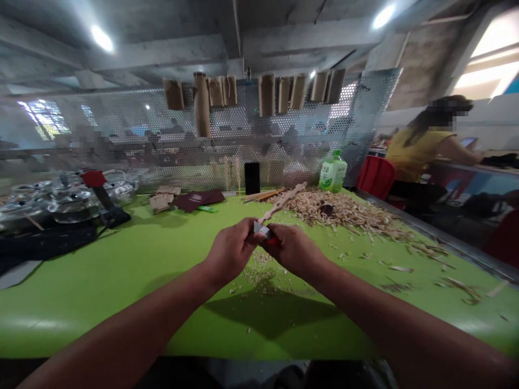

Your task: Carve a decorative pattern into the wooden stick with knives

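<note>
Over the middle of the green table, my left hand (229, 251) is closed around the near end of a carved wooden stick (284, 202). The stick has a wavy outline and slants away to the upper right. My right hand (298, 248) is closed on a carving knife; a bit of red shows under its fingers. The knife's flat grey blade (261, 229) lies across the stick between my two thumbs. Both hands touch or nearly touch there. Small wood chips (261, 270) are scattered on the table beneath them.
A heap of wood shavings (344, 213) spreads at the right, beside a green bottle (333, 172). Pencils (263, 194), a black phone-like slab (252, 178), dark red sandpaper-like sheets (198, 201) and a red-and-black tool (99, 192) lie behind. A person in yellow (421, 151) sits right.
</note>
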`<state>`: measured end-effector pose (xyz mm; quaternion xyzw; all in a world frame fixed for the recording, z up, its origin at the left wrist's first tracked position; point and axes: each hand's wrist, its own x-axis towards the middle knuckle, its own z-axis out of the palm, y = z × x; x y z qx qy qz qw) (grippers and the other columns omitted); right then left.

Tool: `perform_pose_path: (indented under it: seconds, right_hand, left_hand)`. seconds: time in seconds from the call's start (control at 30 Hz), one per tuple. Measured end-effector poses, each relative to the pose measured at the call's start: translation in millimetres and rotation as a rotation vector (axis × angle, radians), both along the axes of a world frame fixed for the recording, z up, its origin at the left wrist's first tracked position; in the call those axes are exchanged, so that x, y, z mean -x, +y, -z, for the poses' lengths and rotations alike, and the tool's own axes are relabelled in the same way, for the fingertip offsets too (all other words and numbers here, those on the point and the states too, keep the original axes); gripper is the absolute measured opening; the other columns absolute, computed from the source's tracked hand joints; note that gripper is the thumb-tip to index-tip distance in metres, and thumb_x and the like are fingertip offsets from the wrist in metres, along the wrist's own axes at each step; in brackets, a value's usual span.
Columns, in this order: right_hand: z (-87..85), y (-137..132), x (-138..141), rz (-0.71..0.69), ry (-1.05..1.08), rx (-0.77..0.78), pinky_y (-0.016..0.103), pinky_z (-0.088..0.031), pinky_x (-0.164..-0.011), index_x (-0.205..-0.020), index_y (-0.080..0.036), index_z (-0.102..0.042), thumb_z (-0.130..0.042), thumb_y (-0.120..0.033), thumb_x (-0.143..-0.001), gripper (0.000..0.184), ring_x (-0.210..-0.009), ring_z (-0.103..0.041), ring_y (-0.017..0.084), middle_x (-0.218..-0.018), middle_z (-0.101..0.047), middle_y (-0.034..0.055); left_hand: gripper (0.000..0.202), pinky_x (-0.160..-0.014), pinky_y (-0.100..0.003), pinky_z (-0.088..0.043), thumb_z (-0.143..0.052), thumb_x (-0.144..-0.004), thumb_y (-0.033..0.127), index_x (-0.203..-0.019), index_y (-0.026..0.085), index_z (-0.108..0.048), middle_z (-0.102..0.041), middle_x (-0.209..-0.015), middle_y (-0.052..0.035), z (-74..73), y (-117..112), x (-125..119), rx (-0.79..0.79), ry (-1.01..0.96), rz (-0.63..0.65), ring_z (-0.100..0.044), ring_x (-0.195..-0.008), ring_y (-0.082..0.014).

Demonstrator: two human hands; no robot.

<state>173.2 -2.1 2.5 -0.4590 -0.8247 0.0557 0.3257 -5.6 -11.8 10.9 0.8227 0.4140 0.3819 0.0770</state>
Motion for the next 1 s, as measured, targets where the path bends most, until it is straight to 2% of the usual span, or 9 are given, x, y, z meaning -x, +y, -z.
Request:
perform_pose_path:
  seconds: [0.17,0.4,0.53,0.7,0.8,0.9,1.0]
  right_hand:
    - [-0.1,-3.7,-0.1,0.028,0.004,-0.044,0.025,-0.019,-0.050,-0.069,-0.019,-0.047,-0.052,-0.029,-0.082,0.017,-0.049,-0.035,0.009,-0.056,-0.049,-0.0018]
    - [0.8,-4.8,2.3,0.050,0.025,-0.035,0.024,-0.021,-0.050,-0.072,-0.019,-0.051,-0.051,-0.029,-0.084,0.016,-0.050,-0.039,0.009,-0.059,-0.054,-0.0002]
    - [-1.1,-4.2,1.3,0.056,-0.004,-0.036,0.025,-0.019,-0.049,-0.069,-0.019,-0.050,-0.052,-0.031,-0.084,0.019,-0.048,-0.037,0.009,-0.056,-0.051,-0.0012]
    - [-1.1,-1.9,1.5,0.027,-0.010,0.000,0.025,-0.019,-0.049,-0.067,-0.019,-0.049,-0.055,-0.031,-0.082,0.021,-0.049,-0.035,0.009,-0.054,-0.048,-0.0025]
    - [0.3,-0.4,1.9,0.008,0.005,0.023,0.024,-0.020,-0.049,-0.067,-0.018,-0.049,-0.056,-0.031,-0.082,0.021,-0.050,-0.035,0.008,-0.056,-0.048,-0.0026]
    - [2.0,0.0,2.2,-0.007,0.016,0.022,0.024,-0.021,-0.049,-0.067,-0.018,-0.049,-0.056,-0.031,-0.081,0.021,-0.050,-0.035,0.008,-0.056,-0.048,-0.0029]
    - [3.7,-1.0,2.6,0.012,0.028,-0.004,0.024,-0.020,-0.049,-0.067,-0.019,-0.049,-0.054,-0.031,-0.083,0.021,-0.050,-0.035,0.008,-0.055,-0.048,-0.0024]
  left_hand:
    - [0.025,-0.053,-0.023,-0.029,-0.045,-0.092,0.043,-0.086,0.019,-0.051,-0.057,-0.065,0.0014,-0.2,-4.9,-4.1,0.013,-0.049,-0.063,-0.049,-0.056,-0.0126]
    - [0.034,-0.051,-0.023,-0.026,-0.044,-0.091,0.049,-0.074,0.019,-0.046,-0.049,-0.059,0.0030,1.7,-7.1,-8.0,0.060,-0.122,-0.082,-0.043,-0.052,-0.0112]
    - [0.033,-0.052,-0.024,-0.027,-0.040,-0.092,0.048,-0.077,0.019,-0.047,-0.051,-0.062,0.0024,3.5,-6.5,-8.3,0.057,-0.100,-0.077,-0.045,-0.054,-0.0123]
    - [0.032,-0.060,-0.027,-0.033,-0.035,-0.095,0.046,-0.094,0.019,-0.051,-0.061,-0.078,-0.0026,2.4,-5.6,-6.8,0.017,-0.006,-0.044,-0.054,-0.066,-0.0163]
    - [0.033,-0.059,-0.027,-0.033,-0.034,-0.095,0.047,-0.099,0.019,-0.051,-0.062,-0.077,-0.0030,0.3,-5.5,-5.8,0.015,0.017,-0.066,-0.055,-0.066,-0.0173]
    - [0.031,-0.057,-0.027,-0.031,-0.036,-0.094,0.047,-0.097,0.020,-0.052,-0.061,-0.073,-0.0017,-0.8,-5.8,-5.1,0.010,0.032,-0.087,-0.053,-0.062,-0.0165]
    - [0.030,-0.054,-0.025,-0.028,-0.039,-0.093,0.047,-0.086,0.020,-0.051,-0.057,-0.067,0.0004,0.2,-6.3,-5.6,0.012,0.008,-0.109,-0.049,-0.057,-0.0143]
